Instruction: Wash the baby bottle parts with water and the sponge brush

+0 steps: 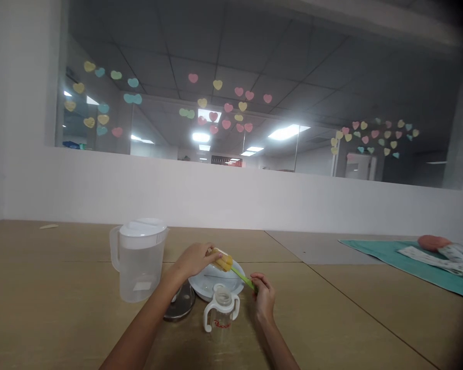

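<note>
My left hand (198,258) grips a small yellow container (223,260), tilted over a white bowl (208,285). In my right hand (263,294) is a green stick-like tool (244,278), its far end at the container's mouth. Just in front of the bowl stands a clear bottle (221,314) with two white handles, upright and without a lid. A dark round lid (182,304) lies left of the bottle, partly hidden by my left forearm.
A clear pitcher (141,267) with a white lid stands at the left. At the far right, a teal cloth (386,259) holds a patterned cloth (434,261) and a pinkish object (434,242). A white wall (216,198) rises behind the table.
</note>
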Demonstrator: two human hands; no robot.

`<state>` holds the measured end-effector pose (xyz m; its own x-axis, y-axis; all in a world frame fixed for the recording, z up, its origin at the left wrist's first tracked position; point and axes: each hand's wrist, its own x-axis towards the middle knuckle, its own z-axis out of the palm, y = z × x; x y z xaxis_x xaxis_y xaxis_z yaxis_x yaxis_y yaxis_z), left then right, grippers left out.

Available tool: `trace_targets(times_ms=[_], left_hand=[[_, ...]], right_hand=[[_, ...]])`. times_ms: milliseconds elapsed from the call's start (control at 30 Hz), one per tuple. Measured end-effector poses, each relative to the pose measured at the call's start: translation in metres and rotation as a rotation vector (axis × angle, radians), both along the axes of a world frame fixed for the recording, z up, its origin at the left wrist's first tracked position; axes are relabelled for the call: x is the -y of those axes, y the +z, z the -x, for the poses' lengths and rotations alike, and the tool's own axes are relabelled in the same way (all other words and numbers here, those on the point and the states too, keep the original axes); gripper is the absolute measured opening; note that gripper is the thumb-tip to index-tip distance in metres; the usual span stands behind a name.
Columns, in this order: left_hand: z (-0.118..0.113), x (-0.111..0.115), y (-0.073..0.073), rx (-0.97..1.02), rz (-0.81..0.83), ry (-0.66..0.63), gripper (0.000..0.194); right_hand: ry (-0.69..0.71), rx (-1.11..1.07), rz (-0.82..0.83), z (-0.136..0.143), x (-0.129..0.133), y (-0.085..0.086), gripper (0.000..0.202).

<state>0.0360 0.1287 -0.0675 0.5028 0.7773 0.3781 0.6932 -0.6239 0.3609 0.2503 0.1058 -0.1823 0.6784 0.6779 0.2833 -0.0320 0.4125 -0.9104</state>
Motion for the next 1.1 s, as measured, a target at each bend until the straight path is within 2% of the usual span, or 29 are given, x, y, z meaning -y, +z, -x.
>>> trace_targets(times_ms=[167,267,400,533,667,767,867,967,1100], left_hand=[[0.013,-0.007,0.004,-0.116,-0.102,0.192,0.041],[0.027,-0.016,-0.001,-0.191,-0.093,0.288,0.043],[0.039,-0.03,-0.021,-0.317,0.032,0.376,0.032],[0.034,-0.04,-0.046,-0.401,0.126,0.444,0.017],[0.027,-0.045,-0.059,-0.433,0.143,0.491,0.028],[0.027,-0.045,-0.065,-0.457,0.154,0.502,0.028],[0.029,-0.041,-0.062,-0.454,0.145,0.483,0.028],[0.028,-0.034,-0.047,-0.424,0.083,0.423,0.031],[0.013,-0.024,-0.028,-0.399,0.019,0.268,0.035]], right_hand=[[-0.043,0.172,-0.024,0.002,0.001,-0.004,0.019],[-0.095,0.289,-0.009,0.003,0.001,-0.006,0.023],[-0.164,0.251,0.0,0.0,-0.001,-0.007,0.023],[-0.209,0.183,0.038,-0.007,-0.003,-0.007,0.022],[-0.182,0.189,0.1,-0.008,-0.003,-0.007,0.023],[-0.145,0.225,0.096,-0.005,-0.003,-0.009,0.023],[-0.118,0.249,0.085,-0.003,-0.005,-0.01,0.023],[-0.123,0.231,0.097,-0.003,-0.005,-0.01,0.023],[-0.151,0.174,0.107,-0.004,-0.002,-0.007,0.022]])
